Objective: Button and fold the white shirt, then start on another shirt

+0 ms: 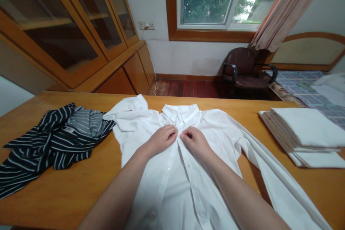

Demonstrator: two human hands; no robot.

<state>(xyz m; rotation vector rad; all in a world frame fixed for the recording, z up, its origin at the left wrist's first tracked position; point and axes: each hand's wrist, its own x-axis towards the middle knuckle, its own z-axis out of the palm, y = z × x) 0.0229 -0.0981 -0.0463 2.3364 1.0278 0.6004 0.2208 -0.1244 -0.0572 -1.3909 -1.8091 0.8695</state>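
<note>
A white button-up shirt (pixel 176 183) lies front side up on the wooden table, its collar (pixel 181 112) toward the far edge. Just below the collar, my left hand (pixel 163 138) pinches one front edge of the shirt, and my right hand (pixel 194 141) pinches the other edge close beside it. Both sets of fingers are closed on the cloth, with the fingertips almost touching. Below my hands the two front edges lie apart, with buttons showing. One sleeve (pixel 272 165) stretches out to the right; the other is bunched at the upper left.
A crumpled black-and-white striped garment (pixel 72 143) lies on the table (pixel 107 194) at the left. At the right sits a stack of folded white cloth (pixel 304 129). Beyond the table are a cabinet (pixel 113 64), an armchair (pixel 241 68) and a bed (pixel 304 86).
</note>
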